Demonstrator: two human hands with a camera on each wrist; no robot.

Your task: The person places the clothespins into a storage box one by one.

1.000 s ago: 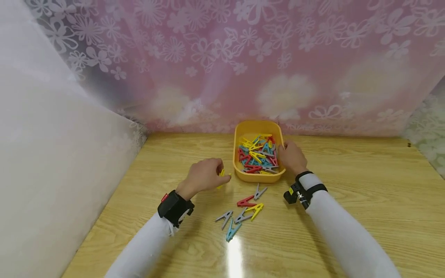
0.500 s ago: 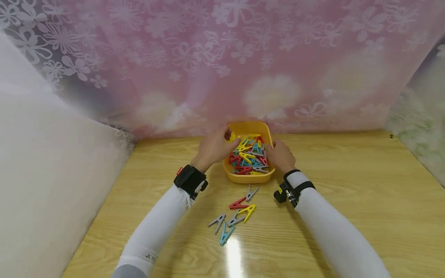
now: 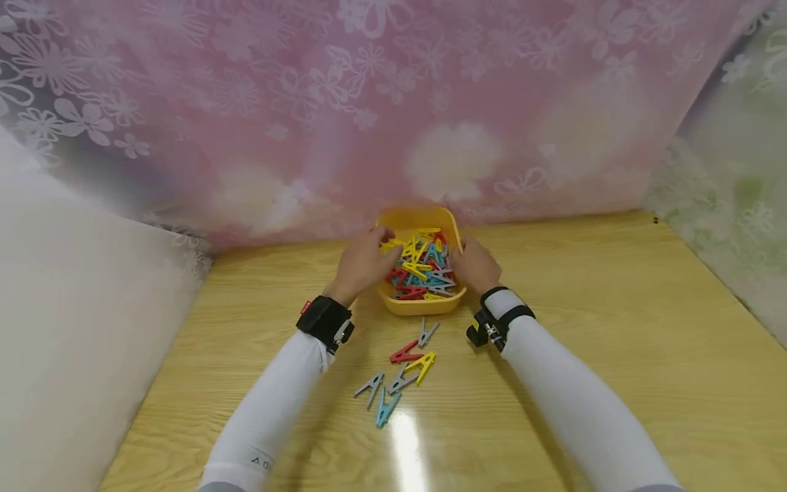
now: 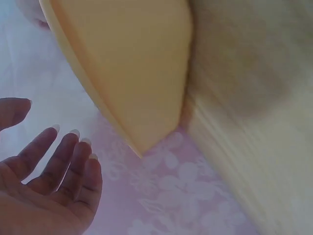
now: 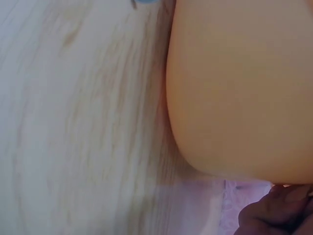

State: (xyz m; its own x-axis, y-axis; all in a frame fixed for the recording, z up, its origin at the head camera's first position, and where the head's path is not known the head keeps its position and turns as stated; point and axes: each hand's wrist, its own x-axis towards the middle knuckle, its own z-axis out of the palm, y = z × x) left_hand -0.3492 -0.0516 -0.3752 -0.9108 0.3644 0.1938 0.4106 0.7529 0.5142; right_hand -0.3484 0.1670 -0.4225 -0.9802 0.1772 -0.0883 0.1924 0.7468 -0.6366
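A yellow plastic basin (image 3: 421, 307) holds many clothespins (image 3: 417, 270) in yellow, red, blue and grey. My left hand (image 3: 363, 265) hovers at the basin's left rim, its fingertips over the inside. In the left wrist view that hand (image 4: 56, 183) has loosely bent fingers apart from the thumb, with nothing between them. At the opposite side, my right hand (image 3: 477, 265) grips the right rim; only part of its fingers (image 5: 274, 208) shows in the right wrist view. In front of the basin lie a red clothespin (image 3: 406, 352), a yellow clothespin (image 3: 423, 366) and a blue clothespin (image 3: 386, 408).
Among the loose clothespins are also a grey clothespin (image 3: 427, 333) close to the basin and two more grey ones further forward. The wooden table (image 3: 590, 328) meets a pink flowered curtain (image 3: 344, 137) behind the basin. A white wall (image 3: 92, 307) stands on the left.
My left hand has carried a yellow clothespin from the table up over the basin and let it go inside. The right hand keeps its grip on the rim. The head view has shifted slightly.
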